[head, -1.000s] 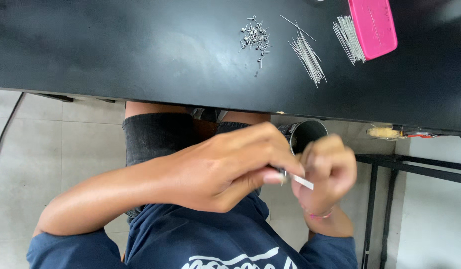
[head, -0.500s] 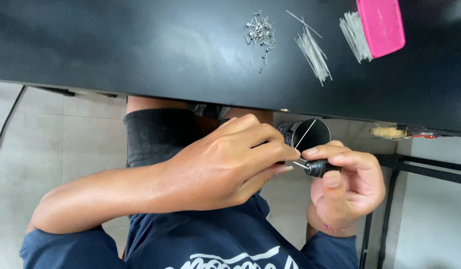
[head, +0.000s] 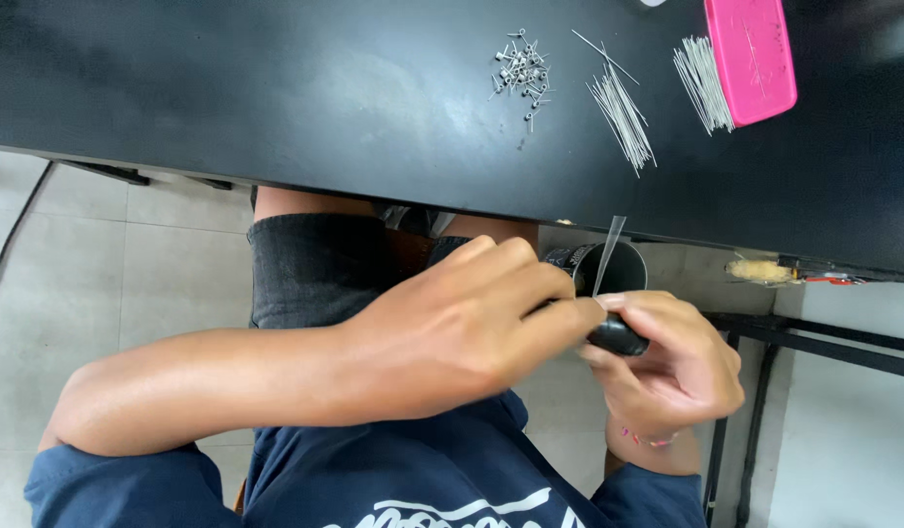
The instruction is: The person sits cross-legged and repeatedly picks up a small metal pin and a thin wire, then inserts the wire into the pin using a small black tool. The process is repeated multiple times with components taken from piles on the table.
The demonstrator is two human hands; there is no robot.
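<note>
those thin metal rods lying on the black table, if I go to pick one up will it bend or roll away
The thin metal rods look wire-slim and straight, so probably light and springy, bending slightly. Round and lying loose on the smooth black table, they may roll and be hard to pinch.

Navy short-sleeved shirt [head: 413,484] (white print on front), dark grey shorts [head: 310,269], pink wristband [head: 647,438].

A: State the quantities on the black table [head: 227,88].

B: One pink case [head: 751,57]. Beside it, two bundles of thin metal rods [head: 623,117], individual rods too many to count. One heap of small metal pins [head: 520,70], farther from the case.

A: Below the table edge?

B: One dark cup [head: 608,269], one thin strip [head: 606,256], two hands.
</note>
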